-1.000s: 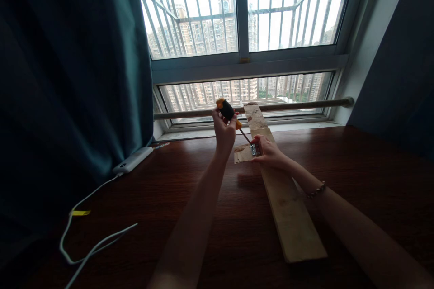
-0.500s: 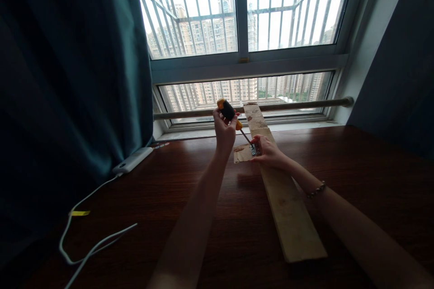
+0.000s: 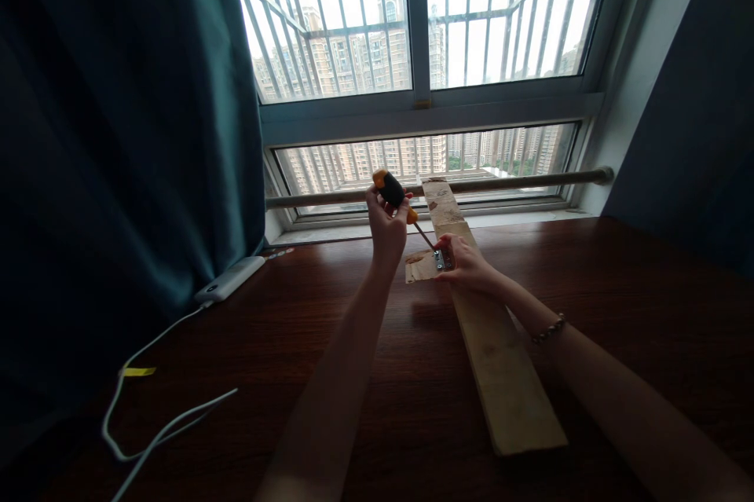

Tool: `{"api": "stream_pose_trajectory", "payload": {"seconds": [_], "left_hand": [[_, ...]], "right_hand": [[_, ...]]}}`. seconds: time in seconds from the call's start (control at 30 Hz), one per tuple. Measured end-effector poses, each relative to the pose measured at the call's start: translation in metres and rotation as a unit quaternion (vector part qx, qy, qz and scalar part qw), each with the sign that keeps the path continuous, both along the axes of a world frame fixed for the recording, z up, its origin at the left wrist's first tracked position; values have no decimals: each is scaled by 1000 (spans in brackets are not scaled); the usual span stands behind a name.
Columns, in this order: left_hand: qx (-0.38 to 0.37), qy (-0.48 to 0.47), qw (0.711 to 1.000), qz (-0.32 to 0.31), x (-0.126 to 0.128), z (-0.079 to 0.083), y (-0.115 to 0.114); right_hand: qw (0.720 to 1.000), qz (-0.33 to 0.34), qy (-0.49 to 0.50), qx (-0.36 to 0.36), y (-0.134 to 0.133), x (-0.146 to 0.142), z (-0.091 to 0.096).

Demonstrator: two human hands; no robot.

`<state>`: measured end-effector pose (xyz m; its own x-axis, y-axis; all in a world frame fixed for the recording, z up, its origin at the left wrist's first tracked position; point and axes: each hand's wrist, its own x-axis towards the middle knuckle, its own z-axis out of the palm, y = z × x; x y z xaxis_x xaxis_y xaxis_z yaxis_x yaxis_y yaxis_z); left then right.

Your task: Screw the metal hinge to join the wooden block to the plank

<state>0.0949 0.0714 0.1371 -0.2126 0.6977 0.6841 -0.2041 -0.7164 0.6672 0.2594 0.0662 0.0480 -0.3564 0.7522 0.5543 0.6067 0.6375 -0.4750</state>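
My left hand (image 3: 387,229) is closed around the black-and-yellow handle of a screwdriver (image 3: 389,189). The screwdriver slants down to the right, its tip at a small silvery metal hinge (image 3: 439,259). Thumb and fingers of my right hand (image 3: 468,262) pinch around the hinge, hiding its right part. Beneath lies a long wooden board (image 3: 500,376), running from the window toward me. A short wooden piece (image 3: 419,267) juts out from its left side under the hinge. Whether the tip sits in a screw head is too small to tell.
The dark wooden tabletop (image 3: 283,345) reaches the window sill. At left, a white power strip (image 3: 231,280) lies by the curtain (image 3: 194,133), with a white cable (image 3: 130,353) and a yellow strip (image 3: 139,371). A rail (image 3: 530,182) crosses before the window.
The screwdriver handle and my left hand have shifted very slightly to the left and up. My right hand and the board look unmoved.
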Motion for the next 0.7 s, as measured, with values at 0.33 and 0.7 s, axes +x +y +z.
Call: {"api": "stream_pose_trajectory", "payload": {"seconds": [0.33, 0.7], "left_hand": [[-23, 3, 999, -22, -1, 0, 2], [-34, 22, 999, 16, 1, -3, 3]], "right_hand": [[1000, -4, 3, -3, 0, 0, -1], [1000, -6, 0, -12, -2, -1, 2]]}}
